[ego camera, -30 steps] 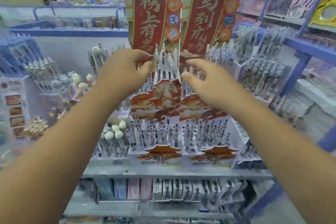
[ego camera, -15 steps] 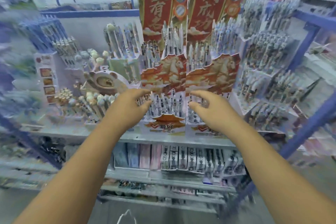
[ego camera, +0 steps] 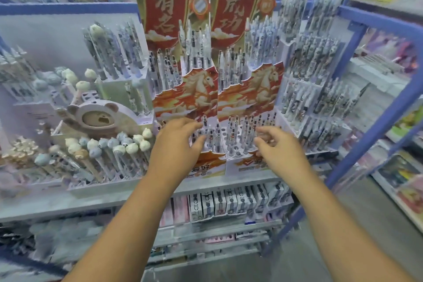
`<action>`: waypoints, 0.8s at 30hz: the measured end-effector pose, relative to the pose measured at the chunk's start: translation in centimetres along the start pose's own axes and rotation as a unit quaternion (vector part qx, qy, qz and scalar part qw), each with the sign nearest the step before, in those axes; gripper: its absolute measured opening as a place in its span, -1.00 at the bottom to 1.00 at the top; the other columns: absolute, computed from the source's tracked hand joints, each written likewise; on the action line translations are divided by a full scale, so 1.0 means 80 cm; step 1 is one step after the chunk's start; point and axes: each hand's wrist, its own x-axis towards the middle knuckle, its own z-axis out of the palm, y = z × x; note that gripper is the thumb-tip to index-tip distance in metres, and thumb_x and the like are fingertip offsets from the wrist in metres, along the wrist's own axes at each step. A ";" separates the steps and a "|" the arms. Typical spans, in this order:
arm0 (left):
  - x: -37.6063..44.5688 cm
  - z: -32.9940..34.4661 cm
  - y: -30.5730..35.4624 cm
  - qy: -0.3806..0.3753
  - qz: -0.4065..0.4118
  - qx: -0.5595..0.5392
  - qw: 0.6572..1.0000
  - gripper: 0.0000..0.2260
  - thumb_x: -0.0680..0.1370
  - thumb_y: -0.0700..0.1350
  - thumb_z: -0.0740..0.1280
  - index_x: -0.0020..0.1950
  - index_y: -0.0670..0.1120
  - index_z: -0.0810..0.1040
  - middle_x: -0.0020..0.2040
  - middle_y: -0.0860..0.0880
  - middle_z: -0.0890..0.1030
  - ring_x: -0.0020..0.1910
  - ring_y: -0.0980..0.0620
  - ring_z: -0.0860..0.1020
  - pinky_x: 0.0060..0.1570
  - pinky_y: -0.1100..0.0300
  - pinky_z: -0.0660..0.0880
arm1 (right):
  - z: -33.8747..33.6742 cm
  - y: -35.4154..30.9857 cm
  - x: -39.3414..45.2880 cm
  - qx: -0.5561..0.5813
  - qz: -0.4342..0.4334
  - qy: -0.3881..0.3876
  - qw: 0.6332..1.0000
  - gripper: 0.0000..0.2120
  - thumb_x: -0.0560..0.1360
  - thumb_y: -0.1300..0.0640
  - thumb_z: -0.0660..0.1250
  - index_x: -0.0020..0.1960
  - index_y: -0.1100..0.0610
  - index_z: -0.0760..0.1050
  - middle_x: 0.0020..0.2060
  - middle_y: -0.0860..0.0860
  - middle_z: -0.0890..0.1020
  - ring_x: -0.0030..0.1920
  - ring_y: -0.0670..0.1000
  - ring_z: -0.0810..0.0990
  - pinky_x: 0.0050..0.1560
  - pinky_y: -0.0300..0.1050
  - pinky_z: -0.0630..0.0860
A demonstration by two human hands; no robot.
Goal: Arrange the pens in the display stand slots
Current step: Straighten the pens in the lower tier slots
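So it's a stationery shop shelf, and going from the left there's a rack of animal-topped pens (ego camera: 107, 151) with a bear-face holder (ego camera: 97, 119) behind it, none of which is being touched. Then comes the left hand (ego camera: 176, 146), fingers loosely curled and reaching into the lower tier of the red horse-print display stand (ego camera: 201, 94). Its fingertips are right at the tops of the pens (ego camera: 211, 135) standing in the slots, but it's too blurry to say whether that grip actually has one pinched. Further right, the right hand (ego camera: 277, 146) hovers over the neighbouring lower tier, fingers half curled, apparently holding nothing, with the nearest pens just beyond its fingertips. Some slots in front look unfilled. Looks like the sorting step on the bottom row: the next move probably calls for pinching a single pen by its top and dropping it straight into a free slot without knocking the neighbours.
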 end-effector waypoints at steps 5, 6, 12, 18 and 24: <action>0.006 0.014 -0.010 0.028 0.026 0.010 0.999 -0.85 0.53 0.01 0.48 0.03 -0.02 0.75 0.04 -0.01 0.71 0.09 -0.07 0.61 0.20 -0.13 0.49 | 0.019 0.006 0.002 0.009 0.022 0.019 1.000 -0.69 0.60 -0.02 0.37 0.33 -0.08 0.54 -0.07 -0.16 0.65 -0.11 -0.03 0.69 -0.12 -0.09 0.62; 0.006 0.016 -0.011 0.032 0.022 0.012 0.999 -0.84 0.52 0.01 0.49 0.02 -0.02 0.75 0.03 0.00 0.71 0.08 -0.07 0.61 0.20 -0.11 0.49 | 0.021 0.007 0.004 0.012 0.023 0.018 0.999 -0.69 0.59 -0.03 0.37 0.33 -0.05 0.55 -0.08 -0.15 0.64 -0.12 -0.01 0.69 -0.10 -0.07 0.63; 0.007 0.027 -0.001 0.040 -0.001 0.084 0.996 -0.77 0.47 0.05 0.53 -0.04 -0.10 0.77 0.08 -0.06 0.72 0.12 -0.11 0.62 0.21 -0.06 0.44 | 0.026 0.010 0.005 -0.021 -0.021 0.020 0.999 -0.79 0.62 -0.02 0.34 0.20 0.03 0.60 -0.19 -0.11 0.64 -0.16 -0.04 0.64 -0.06 0.02 0.63; 0.009 0.030 0.003 0.023 -0.019 0.123 0.992 -0.75 0.49 0.05 0.51 0.08 -0.06 0.76 0.26 -0.13 0.66 0.26 -0.20 0.57 0.29 -0.20 0.45 | 0.025 0.025 0.005 -0.002 -0.049 0.014 0.999 -0.83 0.63 -0.01 0.33 0.05 0.04 0.64 -0.28 -0.04 0.67 -0.27 0.01 0.64 -0.15 0.09 0.63; -0.001 0.030 0.006 0.070 -0.055 0.042 0.995 -0.83 0.54 -0.01 0.45 0.08 -0.04 0.69 0.20 -0.04 0.63 0.27 -0.11 0.52 0.31 -0.20 0.41 | -0.024 0.040 0.010 0.029 -0.067 0.146 0.987 -0.93 0.61 0.02 0.36 0.06 0.00 0.54 -0.19 -0.11 0.60 -0.24 -0.07 0.58 -0.23 0.03 0.59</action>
